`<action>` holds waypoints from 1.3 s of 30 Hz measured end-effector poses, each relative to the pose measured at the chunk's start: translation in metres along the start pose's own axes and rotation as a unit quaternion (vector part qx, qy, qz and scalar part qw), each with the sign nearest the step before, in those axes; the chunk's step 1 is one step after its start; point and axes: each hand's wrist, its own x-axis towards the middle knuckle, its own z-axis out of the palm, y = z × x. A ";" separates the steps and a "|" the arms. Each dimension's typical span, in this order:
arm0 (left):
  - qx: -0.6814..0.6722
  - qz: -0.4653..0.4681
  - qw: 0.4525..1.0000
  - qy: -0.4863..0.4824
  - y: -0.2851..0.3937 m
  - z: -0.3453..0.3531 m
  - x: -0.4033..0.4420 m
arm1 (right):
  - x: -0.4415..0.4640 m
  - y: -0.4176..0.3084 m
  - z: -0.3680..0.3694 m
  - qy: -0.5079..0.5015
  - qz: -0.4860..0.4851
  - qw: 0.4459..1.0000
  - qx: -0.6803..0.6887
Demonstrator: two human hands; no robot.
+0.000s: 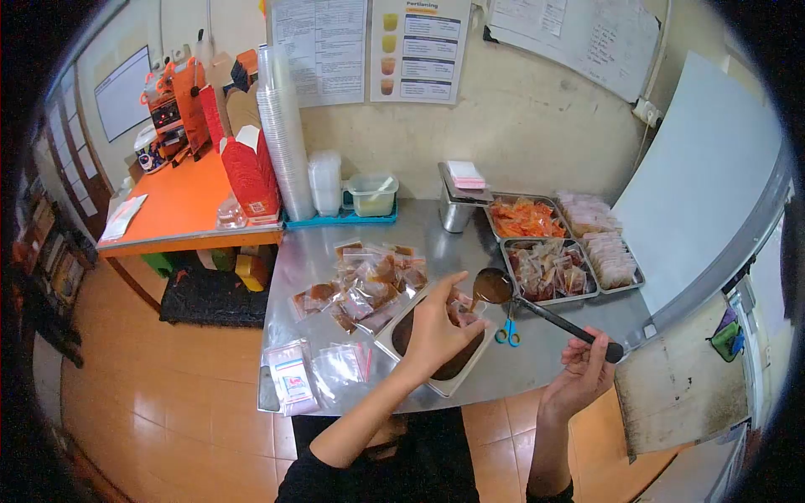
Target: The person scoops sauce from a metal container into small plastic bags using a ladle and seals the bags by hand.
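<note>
Gripping the black-handled metal ladle (pixel 549 316) near the end of its long handle, the right hand (pixel 579 369) has its fingers curled shut around the shaft. The ladle's round bowl, holding brown liquid, tips beside a small clear plastic bag (pixel 463 313). That bag is in the left hand (pixel 440 331), thumb and fingers spread around it, above a rectangular metal pan (pixel 446 389) of dark brown liquid.

The bag looks light, thin and limp, probably slippery once wet; it would best be held by its upper edges, mouth spread. The ladle should be stiff and bowl-heavy, steadier if taken further down the handle.

The left hand covers much of the bag and part of the pan, so the bag's mouth and fill level are hard to make out. The ladle hides the upper part of the blue-handled scissors (pixel 508 333). Writing on the white wall board (pixel 579 38) is too small to read.
</note>
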 end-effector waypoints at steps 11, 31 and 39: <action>-0.014 0.004 1.000 0.003 0.007 0.002 0.000 | -0.002 -0.006 0.000 -0.080 -0.178 0.980 -0.038; 0.020 0.037 0.998 0.037 -0.016 -0.023 -0.007 | 0.010 0.058 -0.043 0.018 0.229 0.961 0.154; -0.031 0.068 0.993 0.088 -0.023 -0.039 -0.015 | 0.030 0.187 -0.135 -0.208 0.285 0.935 -0.039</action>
